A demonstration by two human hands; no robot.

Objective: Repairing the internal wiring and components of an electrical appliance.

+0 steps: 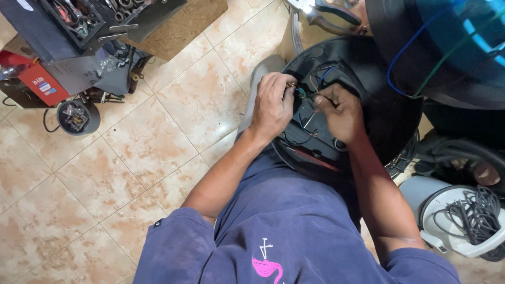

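A round black housing (389, 105) is rested across the lap of a person in a dark blue shirt (294, 231), who is seated over a beige tiled floor (105, 179). Both hands are brought close together over the open inside of the housing, where thin wires (310, 87) in blue, green and orange are gathered. The left hand (272, 105) is curled, with its fingertips pinched on the wire ends near the middle of the housing. The right hand (342, 113) is closed as well, its thumb and forefinger pressed together on a wire just beside the left fingertips; whether the two hands touch each other cannot be told. A longer blue wire (400, 58) is looped from the housing up to a blue and black appliance body (452, 42) at the upper right. A pair of pliers (329, 10) is laid at the top edge, just above the housing. An open toolbox (94, 21) and a small round tub of parts (77, 117) are set on the floor at the upper left, well apart from the hands. A coil of dark cable (473, 215) is held in a white drum at the lower right.
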